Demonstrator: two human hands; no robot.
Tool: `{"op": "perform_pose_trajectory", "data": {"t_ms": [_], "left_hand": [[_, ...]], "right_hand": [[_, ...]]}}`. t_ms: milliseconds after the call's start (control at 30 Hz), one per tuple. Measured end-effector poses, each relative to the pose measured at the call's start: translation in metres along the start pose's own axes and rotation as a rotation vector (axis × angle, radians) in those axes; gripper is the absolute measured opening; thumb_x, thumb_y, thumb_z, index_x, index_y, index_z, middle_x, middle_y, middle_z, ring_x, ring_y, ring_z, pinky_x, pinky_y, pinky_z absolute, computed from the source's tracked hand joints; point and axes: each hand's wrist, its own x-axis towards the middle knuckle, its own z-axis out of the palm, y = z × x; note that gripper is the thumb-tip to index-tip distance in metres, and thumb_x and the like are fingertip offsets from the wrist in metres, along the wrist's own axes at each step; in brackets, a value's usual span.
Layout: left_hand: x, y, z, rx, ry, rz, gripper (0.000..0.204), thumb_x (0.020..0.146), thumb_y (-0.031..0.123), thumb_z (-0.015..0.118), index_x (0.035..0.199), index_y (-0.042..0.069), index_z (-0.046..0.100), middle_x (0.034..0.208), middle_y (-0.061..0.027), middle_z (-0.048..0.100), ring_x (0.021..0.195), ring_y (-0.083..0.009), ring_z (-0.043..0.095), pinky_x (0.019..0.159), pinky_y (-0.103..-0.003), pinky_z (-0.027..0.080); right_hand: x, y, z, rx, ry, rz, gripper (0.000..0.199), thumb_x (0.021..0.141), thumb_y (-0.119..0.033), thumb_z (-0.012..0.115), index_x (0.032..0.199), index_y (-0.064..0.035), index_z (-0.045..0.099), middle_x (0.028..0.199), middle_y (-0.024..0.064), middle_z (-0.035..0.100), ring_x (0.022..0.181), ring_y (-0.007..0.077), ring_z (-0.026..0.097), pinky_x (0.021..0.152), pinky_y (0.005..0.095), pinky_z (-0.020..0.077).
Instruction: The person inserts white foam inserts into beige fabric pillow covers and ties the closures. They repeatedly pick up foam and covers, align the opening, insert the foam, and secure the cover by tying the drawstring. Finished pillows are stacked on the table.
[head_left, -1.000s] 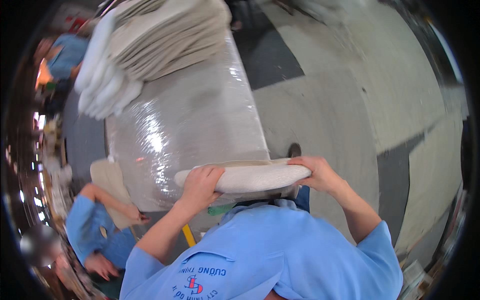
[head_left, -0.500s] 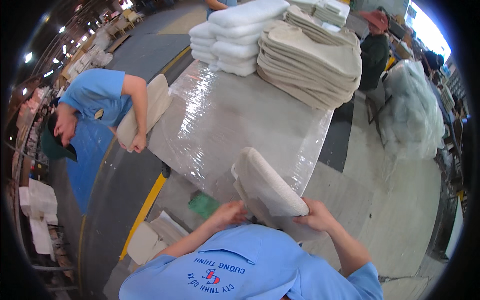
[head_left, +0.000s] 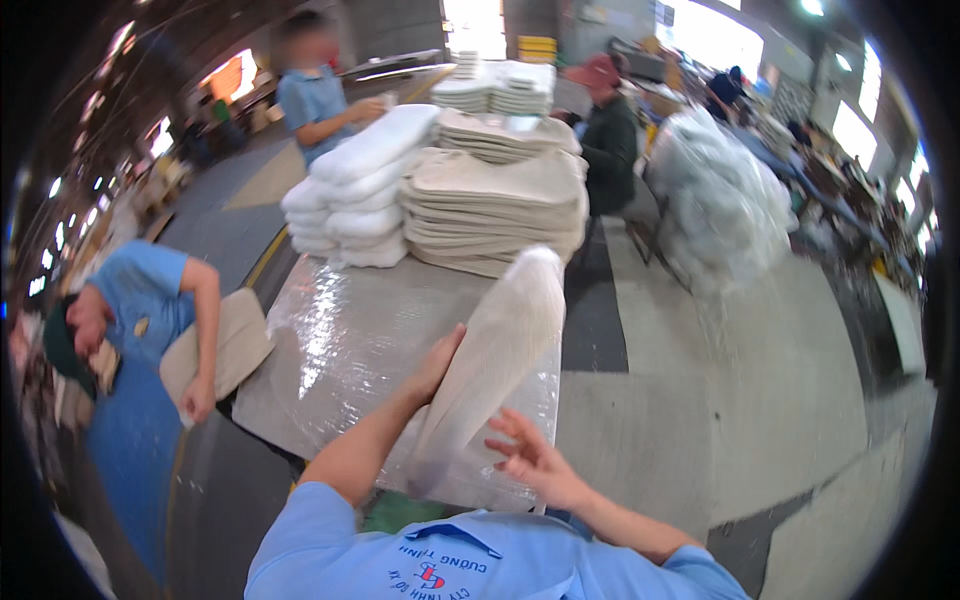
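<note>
Long, rounded beige cushion between my hands
My left hand touches it, how closed I can't tell; my right hand spreads wide, just beside.

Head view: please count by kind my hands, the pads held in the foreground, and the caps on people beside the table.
Hands: 2 (left hand, right hand)
Pads: 2 (your pad, co-worker's pad)
Caps: 2 (green cap, red cap)
Total: 6
</note>
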Motion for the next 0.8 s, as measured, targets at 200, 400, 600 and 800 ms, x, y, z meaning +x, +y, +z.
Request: {"op": "perform_pose_trajectory", "data": {"t_ms": [200,400,600,800], "left_hand": [[-0.048,-0.029,0.032,0.456,-0.470,-0.350,0.064,0.110,0.050,0.037,0.131,-0.004,0.064,0.127,-0.0150,0.068,0.117,-0.0220,0.060,0.105,-0.036,0.043],[-0.054,-0.080,0.055,1.022,-0.842,-0.390,0.058,0.109,0.047,0.039,0.132,0.002,0.065,0.132,-0.0229,0.066,0.121,-0.0345,0.063,0.105,-0.041,0.046],[-0.052,-0.094,0.098,1.216,-0.729,0.038,0.039,0.106,0.031,0.051,0.128,0.003,0.067,0.127,-0.0198,0.067,0.116,-0.0324,0.064,0.102,-0.039,0.048],[-0.050,-0.091,0.164,0.882,-0.843,-0.111,0.038,0.108,0.027,0.049,0.134,0.002,0.063,0.135,-0.0150,0.062,0.123,-0.0269,0.060,0.107,-0.037,0.044]], "right_hand": [[-0.076,0.000,-0.029,0.544,0.125,0.085,0.085,0.094,-0.020,0.075,0.161,-0.0108,0.023,0.142,0.0110,0.056,0.124,0.0236,0.061,0.100,0.0414,0.0555],[-0.139,0.077,-0.048,0.195,0.369,0.180,0.066,0.093,-0.024,0.078,0.147,-0.0004,0.048,0.131,0.0090,0.063,0.115,0.0181,0.061,0.098,0.0353,0.0515],[-0.154,0.131,-0.051,0.195,0.674,0.238,0.048,0.100,-0.034,0.070,0.141,-0.0121,0.059,0.123,0.0030,0.066,0.105,0.0129,0.061,0.086,0.0286,0.0500],[-0.151,0.141,-0.041,0.736,0.966,0.112,0.047,0.108,-0.042,0.053,0.143,-0.0115,0.053,0.120,0.0050,0.067,0.104,0.0162,0.064,0.084,0.0317,0.0534]]}}
